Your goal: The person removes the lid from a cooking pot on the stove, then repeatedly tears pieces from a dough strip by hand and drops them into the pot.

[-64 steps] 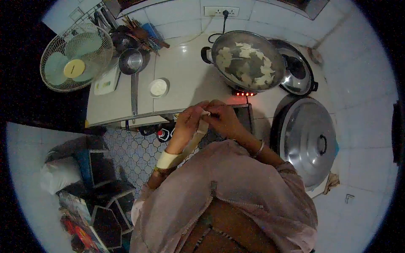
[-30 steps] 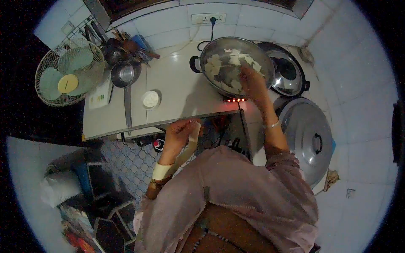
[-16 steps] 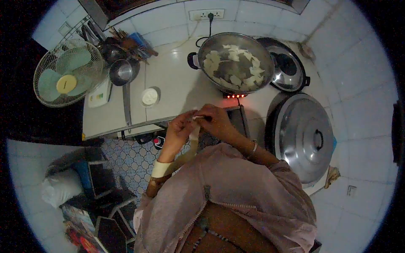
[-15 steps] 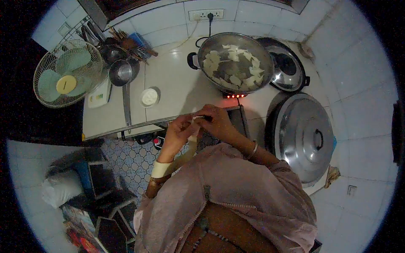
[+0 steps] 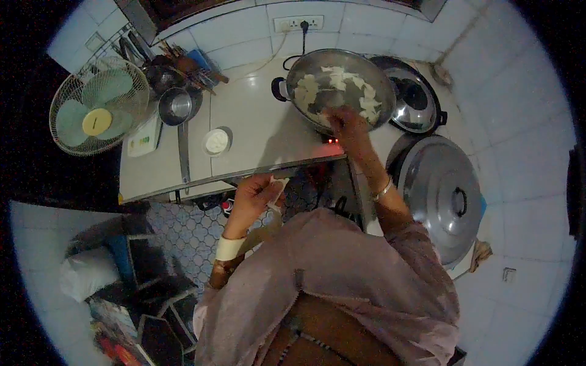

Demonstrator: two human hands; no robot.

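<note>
My left hand point(image 5: 251, 198) is closed on the end of a pale dough strip point(image 5: 278, 185), in front of the counter's edge. The strip hangs down and wraps around my left forearm. My right hand point(image 5: 347, 122) reaches over the near side of a wide pan point(image 5: 299, 68); its fingers are blurred and whatever they hold, if anything, cannot be made out. Pale flat pieces point(image 5: 368, 100) lie in the pan, in a ring around its middle. Red lights point(image 5: 332, 141) glow below the pan's near edge, partly hidden by my right arm.
A small white bowl point(image 5: 216, 141), a long-handled saucepan point(image 5: 179, 106) and a white scale point(image 5: 144, 139) are on the counter point(image 5: 244, 110). A fan point(image 5: 97, 107) stands at the left. At the right are a glass lid point(image 5: 421, 110) and a large metal lid point(image 5: 442, 201).
My right hand has left my left hand and moved up and right to over the pan. My left hand remains on the strip, slightly lower than before.
</note>
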